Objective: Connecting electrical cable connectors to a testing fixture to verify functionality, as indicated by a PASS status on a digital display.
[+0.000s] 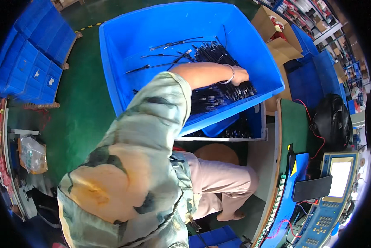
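My left hand (239, 76), a silver bracelet on its wrist, reaches over a large blue plastic bin (129, 39). Its fingers are curled down at the right end of a pile of black cables (212, 53). What they hold, if anything, is hidden beneath the hand. The cables have small metal plugs and lie bunched at the bin's right and near side. A few loose cables (164, 55) are spread on the bin floor to the left. My arm, in a patterned sleeve, covers part of the bin. No right hand is in view.
Under the bin, another blue container (257, 120) holds more dark parts. On the right, a bench carries a blue instrument with a lit screen (341, 177), a black phone (312, 188) and a black bag (333, 122). Blue crates (32, 66) are stacked at left. A cardboard box (282, 49) stands behind.
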`<state>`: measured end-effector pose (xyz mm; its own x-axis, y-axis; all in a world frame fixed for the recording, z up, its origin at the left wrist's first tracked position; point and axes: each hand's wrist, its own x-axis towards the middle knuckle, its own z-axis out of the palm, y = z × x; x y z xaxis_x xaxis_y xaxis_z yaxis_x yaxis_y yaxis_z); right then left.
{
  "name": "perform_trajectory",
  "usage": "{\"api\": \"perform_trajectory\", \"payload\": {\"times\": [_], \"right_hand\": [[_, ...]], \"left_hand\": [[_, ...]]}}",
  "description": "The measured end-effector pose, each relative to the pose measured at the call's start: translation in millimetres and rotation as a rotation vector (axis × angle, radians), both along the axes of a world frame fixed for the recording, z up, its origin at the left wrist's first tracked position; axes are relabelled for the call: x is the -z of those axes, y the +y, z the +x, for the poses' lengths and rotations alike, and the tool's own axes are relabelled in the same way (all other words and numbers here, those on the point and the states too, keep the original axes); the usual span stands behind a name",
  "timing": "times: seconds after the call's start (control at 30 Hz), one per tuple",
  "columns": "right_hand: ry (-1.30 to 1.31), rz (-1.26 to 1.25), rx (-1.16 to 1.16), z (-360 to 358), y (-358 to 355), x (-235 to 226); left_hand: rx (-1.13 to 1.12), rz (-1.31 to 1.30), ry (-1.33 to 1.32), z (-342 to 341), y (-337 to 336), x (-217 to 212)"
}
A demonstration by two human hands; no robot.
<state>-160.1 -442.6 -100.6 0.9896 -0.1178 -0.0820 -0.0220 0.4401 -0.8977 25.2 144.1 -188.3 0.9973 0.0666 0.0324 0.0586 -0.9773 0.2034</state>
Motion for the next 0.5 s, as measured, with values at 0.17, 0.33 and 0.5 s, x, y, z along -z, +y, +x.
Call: {"api": "perform_trajectory", "payload": {"times": [0.17,0.33,0.5], "right_hand": [[0.08,-0.07,0.017,-2.9,10.4,-12.5],[0.08,-0.114,0.021,-3.0,22.0,-18.5],[0.161,-0.052,0.09,-4.5,14.1,-12.2]], "left_hand": [[-0.083,-0.016,-0.004,32.2,2.6,53.0],[-0.115,0.233,-0.155,34.2,-14.0,61.5],[-0.053,0.458,-0.038,38.9,-12.2,73.0]]}}
